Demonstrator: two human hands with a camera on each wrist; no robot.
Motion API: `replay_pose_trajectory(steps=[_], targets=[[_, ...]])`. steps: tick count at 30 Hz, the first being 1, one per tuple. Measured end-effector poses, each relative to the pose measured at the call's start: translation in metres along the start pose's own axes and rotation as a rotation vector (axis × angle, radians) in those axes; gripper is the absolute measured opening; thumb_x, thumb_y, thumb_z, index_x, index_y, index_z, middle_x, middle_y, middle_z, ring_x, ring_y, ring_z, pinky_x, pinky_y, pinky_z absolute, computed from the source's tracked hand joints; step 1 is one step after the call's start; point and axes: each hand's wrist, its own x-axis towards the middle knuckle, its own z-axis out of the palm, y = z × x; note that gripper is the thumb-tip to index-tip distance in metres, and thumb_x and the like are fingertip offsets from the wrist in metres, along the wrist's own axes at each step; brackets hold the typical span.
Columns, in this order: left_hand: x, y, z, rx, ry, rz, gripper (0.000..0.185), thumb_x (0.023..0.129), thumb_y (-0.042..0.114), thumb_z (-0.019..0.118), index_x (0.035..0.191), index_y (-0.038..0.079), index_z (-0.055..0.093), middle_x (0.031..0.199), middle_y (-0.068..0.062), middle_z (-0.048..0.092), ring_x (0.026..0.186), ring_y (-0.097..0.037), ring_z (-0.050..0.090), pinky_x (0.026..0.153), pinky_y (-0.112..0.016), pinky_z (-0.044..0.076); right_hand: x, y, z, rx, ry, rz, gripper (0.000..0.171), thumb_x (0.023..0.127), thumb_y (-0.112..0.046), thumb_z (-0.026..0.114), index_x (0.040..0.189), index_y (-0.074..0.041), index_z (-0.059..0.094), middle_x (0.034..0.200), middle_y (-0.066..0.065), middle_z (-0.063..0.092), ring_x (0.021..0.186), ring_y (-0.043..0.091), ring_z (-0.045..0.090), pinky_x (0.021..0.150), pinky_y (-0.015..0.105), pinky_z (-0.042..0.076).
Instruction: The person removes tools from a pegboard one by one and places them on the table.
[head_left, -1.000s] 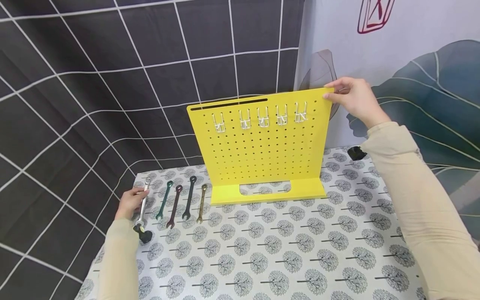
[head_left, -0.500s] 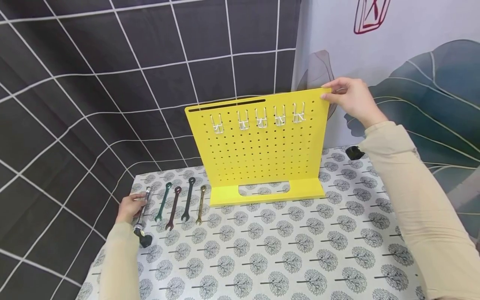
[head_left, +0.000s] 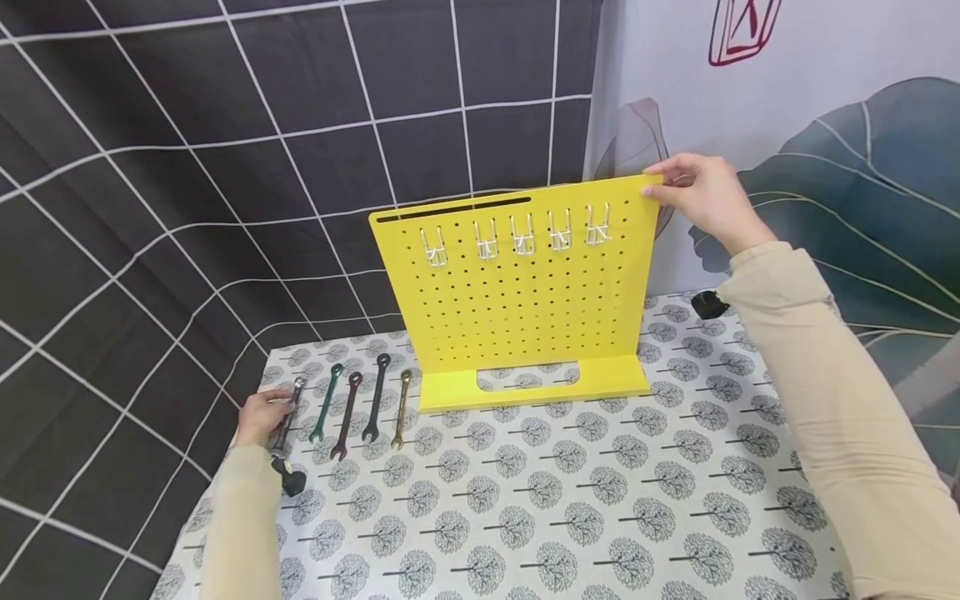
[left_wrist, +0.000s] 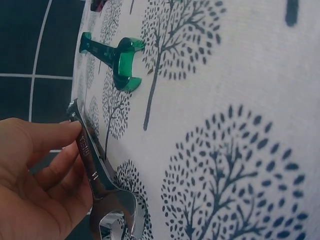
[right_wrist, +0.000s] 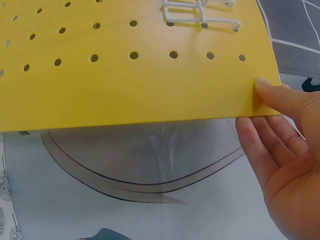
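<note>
My left hand point(head_left: 264, 413) pinches a silver combination wrench point(head_left: 288, 417) at the far left of the table, thumb on one side and fingers on the other. In the left wrist view the open-end jaw of this silver wrench point(left_wrist: 112, 197) points toward the camera, close over the cloth. Beside it lies a green wrench point(head_left: 326, 403), then a dark red one point(head_left: 346, 417), a black one point(head_left: 377, 398) and a gold one point(head_left: 402, 410). My right hand point(head_left: 708, 196) grips the top right corner of a yellow pegboard point(head_left: 525, 300), thumb in front and fingers behind point(right_wrist: 262, 142).
Several white wire hooks point(head_left: 522, 236) hang in a row near the pegboard's top. Its base point(head_left: 536, 396) stands on a tree-print tablecloth point(head_left: 555, 500). A dark gridded curtain point(head_left: 315, 167) rises behind and left, and a pale printed one point(head_left: 825, 108) on the right.
The silver wrench has moved slightly toward me and tilted in my left hand, its far end dropping lower in the head view. My right hand keeps its grip on the pegboard corner.
</note>
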Motion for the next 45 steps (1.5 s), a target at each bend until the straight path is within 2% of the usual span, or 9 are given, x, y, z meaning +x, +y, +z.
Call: replay_pose_trajectory(steps=[4,7,10,12,14,26,33,40,45], targets=[[-0.001,0.003,0.002,0.051,0.026,0.013,0.042,0.087,0.001,0.064,0.126,-0.015,0.059,0.071,-0.014,0.064,0.053,-0.011,0.051,0.045,-0.023,0.046,0.0,-0.001,0.0,-0.002,0.003,-0.006,0.046,0.094,-0.033,0.073,0.134,-0.011,0.064,0.115,0.006,0.067,0.103,0.012,0.061,0.084,0.024,0.046],[-0.001,0.005,0.003,0.112,0.053,0.02,0.04,0.088,0.003,0.065,0.124,-0.012,0.062,0.092,-0.028,0.067,0.06,-0.021,0.057,0.049,-0.026,0.047,0.0,-0.001,0.0,0.0,0.003,-0.006,0.047,0.094,-0.034,0.072,0.134,-0.012,0.064,0.116,0.006,0.067,0.104,0.013,0.061,0.086,0.026,0.046],[-0.002,0.006,0.006,0.166,0.07,0.017,0.038,0.089,0.006,0.064,0.124,-0.01,0.063,0.121,-0.036,0.059,0.092,-0.04,0.061,0.074,-0.04,0.055,0.0,-0.002,-0.001,-0.002,0.004,-0.003,0.047,0.094,-0.034,0.072,0.135,-0.012,0.064,0.116,0.006,0.066,0.104,0.013,0.06,0.086,0.027,0.046],[-0.002,0.006,0.007,0.187,0.071,0.016,0.038,0.089,0.006,0.063,0.124,-0.01,0.063,0.129,-0.037,0.054,0.112,-0.049,0.052,0.091,-0.05,0.049,0.0,-0.001,-0.001,-0.004,0.005,-0.004,0.046,0.094,-0.034,0.072,0.134,-0.012,0.064,0.116,0.006,0.066,0.104,0.013,0.06,0.085,0.025,0.046],[-0.003,0.007,0.008,0.198,0.078,0.013,0.037,0.089,0.006,0.063,0.122,-0.01,0.063,0.131,-0.038,0.052,0.121,-0.052,0.046,0.101,-0.057,0.042,0.0,-0.001,-0.001,-0.003,0.006,-0.006,0.046,0.094,-0.033,0.073,0.134,-0.012,0.065,0.115,0.006,0.067,0.103,0.012,0.061,0.084,0.024,0.046],[-0.007,0.007,0.007,0.23,0.09,-0.004,0.032,0.089,0.005,0.062,0.117,-0.01,0.065,0.129,-0.038,0.052,0.118,-0.053,0.046,0.101,-0.059,0.041,0.0,-0.003,0.0,0.009,-0.006,0.003,0.047,0.094,-0.035,0.073,0.135,-0.013,0.064,0.114,0.003,0.067,0.106,0.012,0.061,0.087,0.027,0.046],[-0.008,0.008,0.006,0.233,0.099,0.012,0.029,0.088,0.004,0.064,0.113,-0.011,0.066,0.123,-0.038,0.056,0.109,-0.05,0.05,0.091,-0.056,0.045,0.0,-0.005,0.0,-0.002,-0.006,0.014,0.047,0.094,-0.035,0.072,0.134,-0.013,0.064,0.116,0.005,0.066,0.108,0.015,0.061,0.091,0.031,0.047],[-0.009,0.007,0.01,0.211,0.09,0.025,0.026,0.089,0.004,0.065,0.11,-0.011,0.067,0.12,-0.035,0.059,0.11,-0.051,0.05,0.09,-0.056,0.046,-0.002,-0.002,-0.001,0.001,-0.001,-0.001,0.046,0.094,-0.034,0.073,0.133,-0.011,0.065,0.114,0.006,0.066,0.104,0.012,0.061,0.084,0.024,0.045],[-0.007,0.007,0.011,0.224,0.117,0.033,0.025,0.088,0.006,0.066,0.107,-0.01,0.068,0.117,-0.033,0.062,0.108,-0.051,0.052,0.091,-0.057,0.044,-0.004,-0.001,-0.001,0.004,0.002,0.004,0.047,0.094,-0.034,0.073,0.134,-0.011,0.064,0.114,0.006,0.066,0.103,0.012,0.06,0.083,0.023,0.044]])
